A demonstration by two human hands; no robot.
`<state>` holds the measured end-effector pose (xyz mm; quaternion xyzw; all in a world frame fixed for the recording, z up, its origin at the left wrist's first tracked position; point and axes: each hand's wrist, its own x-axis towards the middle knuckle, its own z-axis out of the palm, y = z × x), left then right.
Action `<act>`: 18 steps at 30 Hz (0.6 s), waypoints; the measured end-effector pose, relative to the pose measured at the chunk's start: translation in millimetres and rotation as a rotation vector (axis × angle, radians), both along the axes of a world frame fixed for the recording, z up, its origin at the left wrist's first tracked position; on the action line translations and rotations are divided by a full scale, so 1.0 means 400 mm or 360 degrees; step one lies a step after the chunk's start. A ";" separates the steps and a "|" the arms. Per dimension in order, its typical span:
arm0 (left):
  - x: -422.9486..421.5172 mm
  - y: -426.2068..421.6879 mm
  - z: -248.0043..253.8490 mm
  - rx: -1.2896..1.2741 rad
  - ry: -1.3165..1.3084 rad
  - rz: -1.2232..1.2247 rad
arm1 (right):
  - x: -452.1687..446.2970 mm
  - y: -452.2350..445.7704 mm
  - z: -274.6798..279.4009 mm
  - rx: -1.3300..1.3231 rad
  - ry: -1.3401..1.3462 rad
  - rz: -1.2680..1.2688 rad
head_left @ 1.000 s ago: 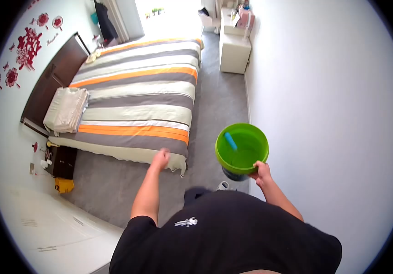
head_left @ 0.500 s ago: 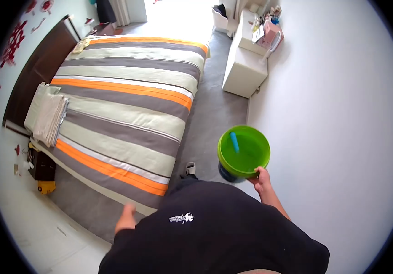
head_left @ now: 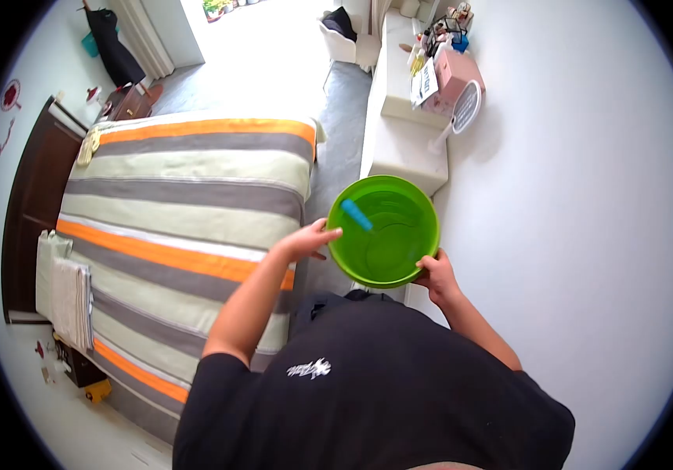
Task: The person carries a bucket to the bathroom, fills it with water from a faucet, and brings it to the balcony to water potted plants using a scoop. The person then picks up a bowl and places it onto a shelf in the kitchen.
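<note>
Green bucket: (head_left: 399, 247) just off the middle of the view toward 3 o'clock, held in front of the body, its open mouth facing the camera.
Left hand: (head_left: 311, 239) at the bucket's 9 o'clock, thumb over the rim, other fingers outside and below; I cannot tell whether this grip is pinching or only resting there.
Right hand: (head_left: 438, 277) at the bucket's 4 to 5 o'clock, its grip pinching the rim, thumb on top and fingers outside.
Blue stick: (head_left: 356, 214) inside the bucket, toward its 10 o'clock, tilted.
Striped bed: (head_left: 187, 204) at 9 o'clock, well apart from the bucket, with folded bedding (head_left: 72, 304) near the headboard.
White worktop: (head_left: 405, 147) at 1 o'clock, beyond the bucket and beside the wall; it carries a pink box (head_left: 461, 76) and a round-headed white stand (head_left: 467, 107).
White chair: (head_left: 339, 47) at 12 o'clock, something dark on it.
Black shirt: (head_left: 383, 384) the wearer's, at 6 o'clock.
</note>
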<state>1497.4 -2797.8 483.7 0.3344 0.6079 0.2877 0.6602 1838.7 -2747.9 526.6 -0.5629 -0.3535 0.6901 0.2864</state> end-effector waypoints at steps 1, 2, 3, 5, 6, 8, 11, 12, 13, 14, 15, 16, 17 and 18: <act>0.002 0.035 -0.023 0.0020 0.0055 0.0062 | -0.028 0.063 0.008 0.0003 -0.0050 0.0083; -0.019 0.083 -0.018 0.0008 -0.0074 0.0292 | -0.055 0.125 0.028 -0.0045 -0.0086 0.0092; -0.048 0.125 -0.006 -0.0039 -0.0028 0.0386 | -0.103 0.213 0.051 -0.0052 -0.0069 0.0187; -0.123 0.238 -0.015 0.0161 0.0025 0.0477 | -0.200 0.387 0.064 -0.0035 -0.0030 0.0311; -0.156 0.288 -0.025 0.0165 0.0033 0.0519 | -0.239 0.471 0.059 -0.0073 -0.0033 0.0362; -0.209 0.409 0.060 0.0061 -0.0237 0.0892 | -0.342 0.633 0.069 -0.0112 0.0022 0.0476; -0.335 0.603 0.098 0.0070 -0.0249 0.0923 | -0.457 0.868 0.021 -0.0059 0.0052 0.0664; -0.373 0.669 0.084 0.0074 -0.0217 0.1011 | -0.499 0.929 0.024 -0.0083 0.0037 0.0625; -0.419 0.733 0.103 0.0039 -0.0202 0.0993 | -0.549 0.983 0.040 -0.0092 -0.0019 0.0604; -0.474 0.798 0.117 0.0026 -0.0213 0.0984 | -0.602 1.056 0.040 -0.0046 -0.0020 0.0644; -0.510 0.847 0.123 -0.0014 -0.0234 0.0963 | -0.630 1.111 0.035 -0.0025 -0.0034 0.0670; -0.546 0.897 0.137 0.0003 -0.0252 0.0986 | -0.658 1.177 0.045 -0.0043 -0.0148 0.0816; -0.589 0.957 0.155 0.0030 -0.0265 0.1007 | -0.699 1.258 0.055 -0.0055 -0.0251 0.0962; -0.623 1.013 0.176 0.0036 -0.0257 0.1053 | -0.736 1.321 0.047 0.0054 -0.0419 0.1002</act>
